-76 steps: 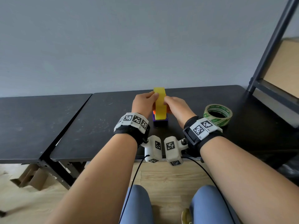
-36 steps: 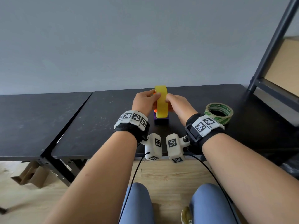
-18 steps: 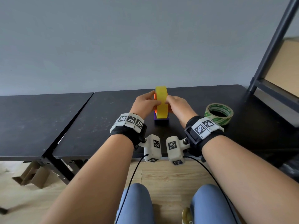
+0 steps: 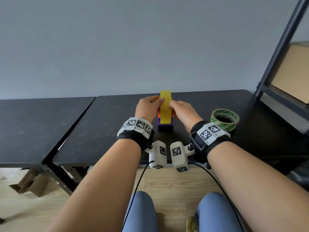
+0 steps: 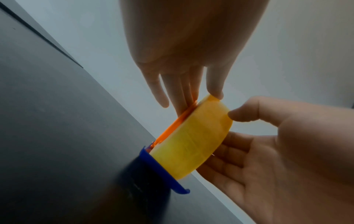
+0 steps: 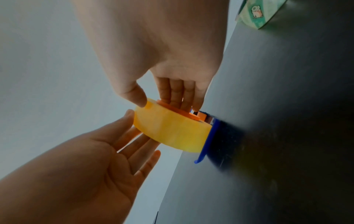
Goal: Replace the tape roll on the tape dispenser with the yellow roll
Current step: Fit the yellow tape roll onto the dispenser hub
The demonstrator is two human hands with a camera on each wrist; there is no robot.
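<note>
the yellow roll (image 4: pixel 165 107) has sunk from where it stood two seconds back, when it rode higher above the blue dispenser (image 4: pixel 165 126); its lower edge now sits in the dispenser's base on the table (image 4: pixel 103 124). the left hand (image 4: pixel 148 107) and right hand (image 4: pixel 181 110) flank it, fingers (image 5: pixel 182 97) nearly straight and pressed flat on the orange hub (image 6: pixel 178 109), thumbs on the rim. the roll looks close to seated; the green-printed roll (image 4: pixel 224 119) lies aside to the right.
</note>
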